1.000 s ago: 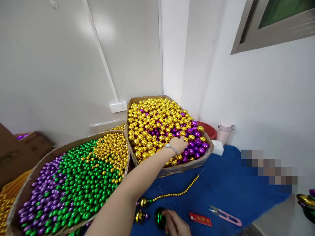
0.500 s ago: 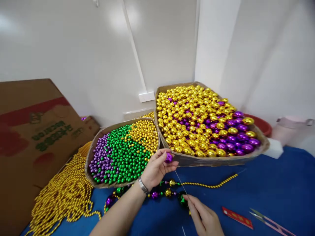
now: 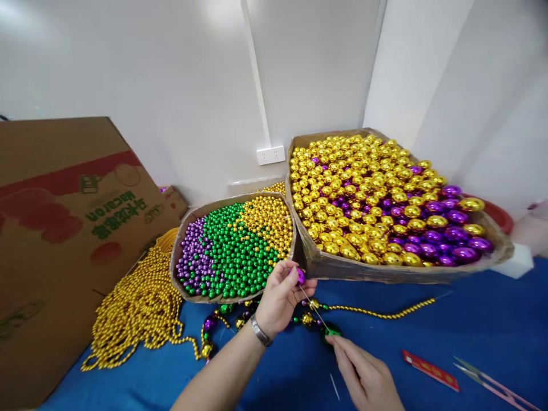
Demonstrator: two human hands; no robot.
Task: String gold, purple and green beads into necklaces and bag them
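Observation:
My left hand (image 3: 286,297), wearing a metal watch band, pinches a shiny purple bead (image 3: 300,276) between thumb and fingers. My right hand (image 3: 363,368) is closed on a thin, straight, pale strand (image 3: 314,308), either a needle or stiff thread; I cannot tell which. Its upper end reaches the purple bead. Behind my hands lies a bead string (image 3: 307,319) of mixed gold, green and purple beads, partly covered by my left forearm. A large dark green bead (image 3: 332,330) sits just behind my right fingertips.
An open box (image 3: 231,299) holds small purple, green and gold beads; a bigger box (image 3: 377,273) holds large gold and purple ones. Gold bead strands (image 3: 137,308) heap beside a carton (image 3: 64,240). A red packet (image 3: 430,371) and thread snips (image 3: 492,381) lie right on the blue cloth.
The view has swung left, so everything sits further right. The strand's upper end now meets the purple bead, where before it ended lower, by my left fingers.

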